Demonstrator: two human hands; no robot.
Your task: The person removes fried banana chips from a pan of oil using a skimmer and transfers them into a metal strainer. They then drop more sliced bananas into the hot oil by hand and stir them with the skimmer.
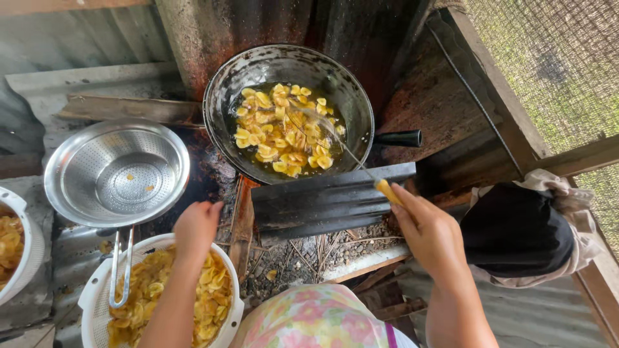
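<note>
Gripping a yellow-handled skimmer [335,138], the right hand [429,235] stirs chips [284,132]; left hand [195,227] rests loosely curled, empty.

Big pan [288,109] of chips at the back, metal strainer [117,171] left of the pan, basket of chips [158,293] in front of the strainer, another bowl [16,248] far left, metal sheet [329,200] just in front of the pan

skimmer [335,138]: thin metal wire stem with yellow handle, slanting from the right hand's grip down into the wok, its head sunk among the slices. wok [222,96]: round, dark, black side handle pointing right, holding oil. banana chips [284,129]: pale yellow thin slices, floating crowded in the oil.
</note>
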